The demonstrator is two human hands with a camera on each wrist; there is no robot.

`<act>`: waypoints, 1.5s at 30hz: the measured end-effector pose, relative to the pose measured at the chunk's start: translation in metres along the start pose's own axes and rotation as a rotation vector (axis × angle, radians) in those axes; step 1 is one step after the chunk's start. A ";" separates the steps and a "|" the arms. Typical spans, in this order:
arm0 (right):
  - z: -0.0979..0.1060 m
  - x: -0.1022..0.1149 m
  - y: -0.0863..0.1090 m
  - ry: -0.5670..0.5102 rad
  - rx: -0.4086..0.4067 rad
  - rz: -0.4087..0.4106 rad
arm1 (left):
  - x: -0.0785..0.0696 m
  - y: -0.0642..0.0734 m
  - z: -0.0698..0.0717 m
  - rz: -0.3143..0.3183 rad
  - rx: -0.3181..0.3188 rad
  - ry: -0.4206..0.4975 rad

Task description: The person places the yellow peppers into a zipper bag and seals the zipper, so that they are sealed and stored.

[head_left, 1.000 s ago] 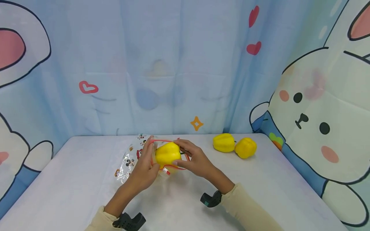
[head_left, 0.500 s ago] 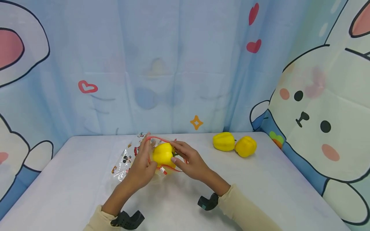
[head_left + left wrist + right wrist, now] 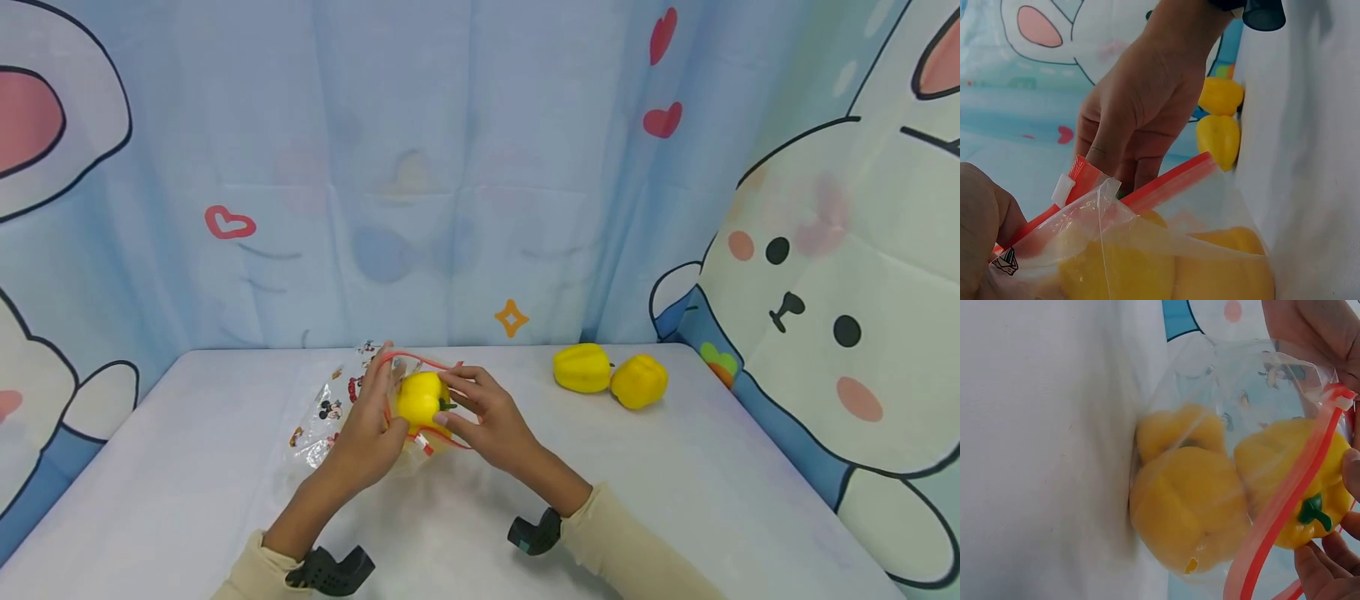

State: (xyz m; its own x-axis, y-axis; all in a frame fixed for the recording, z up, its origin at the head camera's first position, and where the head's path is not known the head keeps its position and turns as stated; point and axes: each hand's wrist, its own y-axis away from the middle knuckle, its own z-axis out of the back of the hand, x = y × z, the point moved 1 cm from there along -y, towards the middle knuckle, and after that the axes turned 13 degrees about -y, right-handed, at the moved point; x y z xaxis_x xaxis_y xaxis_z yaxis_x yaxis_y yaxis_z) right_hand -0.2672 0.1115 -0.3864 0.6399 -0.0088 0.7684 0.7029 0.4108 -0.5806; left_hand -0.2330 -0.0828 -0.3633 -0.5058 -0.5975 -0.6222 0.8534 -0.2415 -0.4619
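A clear zip bag [image 3: 322,417] with cartoon prints and a red zip edge stands with its mouth spread. My left hand [image 3: 371,437] grips the bag by its red rim at the left. In the bag's mouth sits a yellow bell pepper [image 3: 1285,469] with a green stem. The thumb and fingers of my right hand [image 3: 491,417] hold this pepper at its stem end. Further yellow bell peppers [image 3: 1188,506] lie lower in the bag, seen through the plastic. A white slider [image 3: 1063,190] shows on the red zip in the left wrist view.
Two more yellow bell peppers [image 3: 581,368] lie side by side at the back right of the white table [image 3: 225,467]. A blue cartoon curtain [image 3: 412,167] hangs right behind the table's far edge. Each wrist wears a black camera mount [image 3: 330,571].
My right hand has moved slightly left, and the pepper it holds sits further into the bag's mouth. The left hand and bag have shifted a little left. The two loose peppers stay put.
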 end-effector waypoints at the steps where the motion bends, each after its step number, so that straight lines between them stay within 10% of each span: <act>1: 0.000 -0.001 0.000 0.001 0.009 0.000 | 0.000 0.000 0.000 -0.005 0.000 0.007; 27: -0.001 0.032 -0.001 -0.104 0.222 -0.082 | 0.001 -0.002 0.013 -0.003 0.006 0.111; 45: 0.025 0.001 -0.002 -0.100 0.109 -0.096 | 0.008 -0.003 0.016 0.027 0.002 0.087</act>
State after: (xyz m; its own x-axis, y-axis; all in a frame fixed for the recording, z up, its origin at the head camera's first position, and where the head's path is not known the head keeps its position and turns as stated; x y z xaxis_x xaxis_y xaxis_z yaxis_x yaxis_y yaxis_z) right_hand -0.2760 0.1335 -0.3773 0.5331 0.0358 0.8453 0.7182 0.5089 -0.4745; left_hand -0.2374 -0.0994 -0.3566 -0.4915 -0.5349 -0.6873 0.8672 -0.2279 -0.4427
